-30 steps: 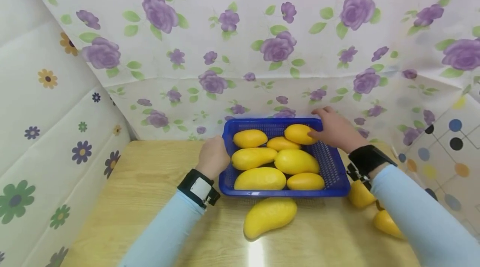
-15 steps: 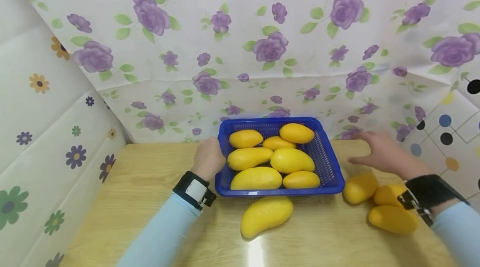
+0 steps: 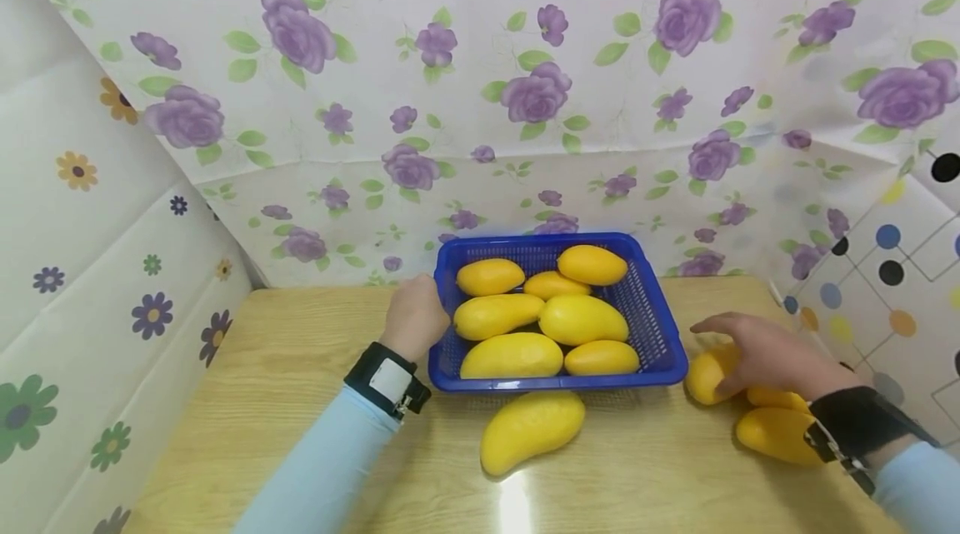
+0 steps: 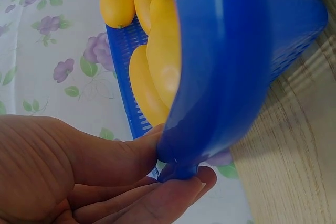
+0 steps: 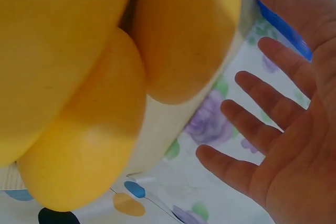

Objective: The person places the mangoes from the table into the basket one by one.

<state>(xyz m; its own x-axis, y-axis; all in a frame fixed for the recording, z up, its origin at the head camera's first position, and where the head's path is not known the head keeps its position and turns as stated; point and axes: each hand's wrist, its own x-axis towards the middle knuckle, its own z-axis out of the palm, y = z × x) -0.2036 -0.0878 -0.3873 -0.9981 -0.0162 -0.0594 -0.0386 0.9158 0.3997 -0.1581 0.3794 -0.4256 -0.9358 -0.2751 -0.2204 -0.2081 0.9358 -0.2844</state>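
A blue plastic basket (image 3: pixel 558 385) holding several yellow mangoes (image 3: pixel 583 319) stands at the back of the table. At its left end my left hand (image 3: pixel 415 319) grips the rim; the left wrist view shows the thumb above and fingers beneath the basket's edge (image 4: pixel 226 66). Right of the basket, my right hand (image 3: pixel 776 357) hovers with spread fingers around a loose mango (image 3: pixel 703 377), partly covering it. Two more mangoes lie beside that one, the front one (image 3: pixel 776 436) reaching under the wrist. In the right wrist view, the open palm (image 5: pixel 302 166) faces the mangoes (image 5: pixel 184 40), holding none.
One large mango (image 3: pixel 531 434) lies on the wooden table (image 3: pixel 300 401) just in front of the basket. Flowered sheeting (image 3: pixel 337 209) rises along the back and left, close behind the basket. A dotted sheet (image 3: pixel 900 292) hangs on the right.
My right hand has left the mango at the basket's back right corner, moved right, and come down over the loose mangoes. My left hand has stayed on the rim.
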